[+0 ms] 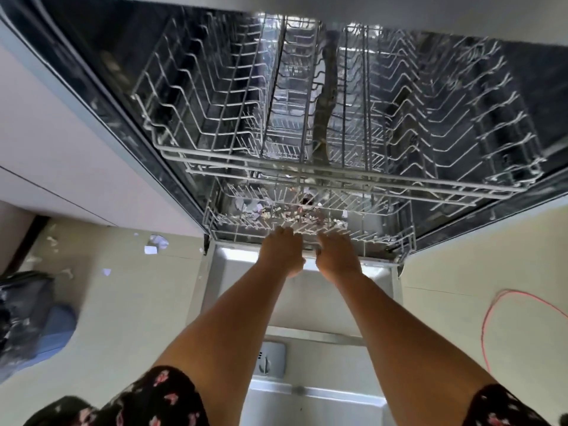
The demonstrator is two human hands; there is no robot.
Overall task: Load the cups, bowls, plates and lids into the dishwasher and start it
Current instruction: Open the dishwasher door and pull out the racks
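The dishwasher stands open with its door (307, 302) folded down flat below me. The upper wire rack (338, 176) is pulled out and holds no dishes. Beneath it the lower wire rack (233, 222) sits mostly inside the tub, with scraps and small bits lying in it. My left hand (281, 250) and my right hand (336, 253) are side by side, both curled over the front rail of the lower rack. No cups, bowls, plates or lids show in this view.
A detergent dispenser (270, 359) sits in the door's inner face. White cabinet fronts (61, 155) flank the left side. Paper scraps (155, 244) litter the pale floor, a dark bag with a blue item (33, 321) lies at left, and an orange cord (498, 309) loops at right.
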